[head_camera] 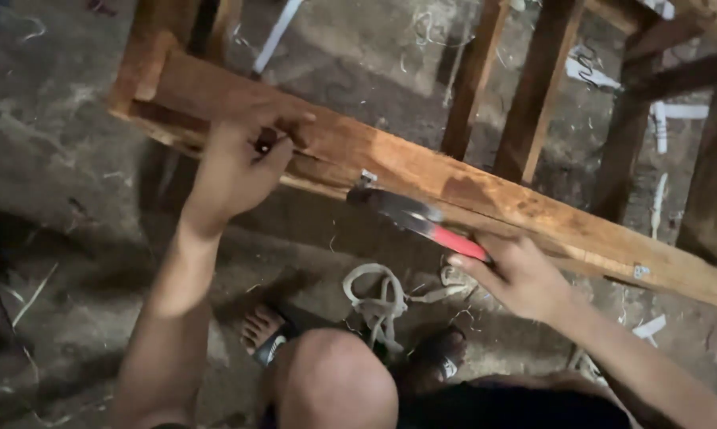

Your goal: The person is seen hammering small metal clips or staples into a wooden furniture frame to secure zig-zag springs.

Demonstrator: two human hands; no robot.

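Hammer (418, 216): lying slantwise against the near face of the rail, its dark head by a small metal bit on the wood, its red grip running down into the right hand; motion is blurring the head, so its shape is hard to make out.
Right hand (517, 274): closing around the red handle's end, fingers wrapping it, thumb lying along the top.
Left hand (239, 163): pressing on the rail's upper edge, fingers curling and pinching something small and dark; what it is cannot be told.
Rail (470, 191): running slantwise from upper left to lower right, its far right end being cut off by the picture's edge.
Frame (533, 95): upright wooden posts rising behind the rail, their tops going out of view.
Rope (382, 298): pale loops lying on the floor just below the hammer.
Feet (267, 334): sitting in dark sandals, one partly hidden behind the knee.
Floor (73, 199): dim, grey, carrying scattered shavings.
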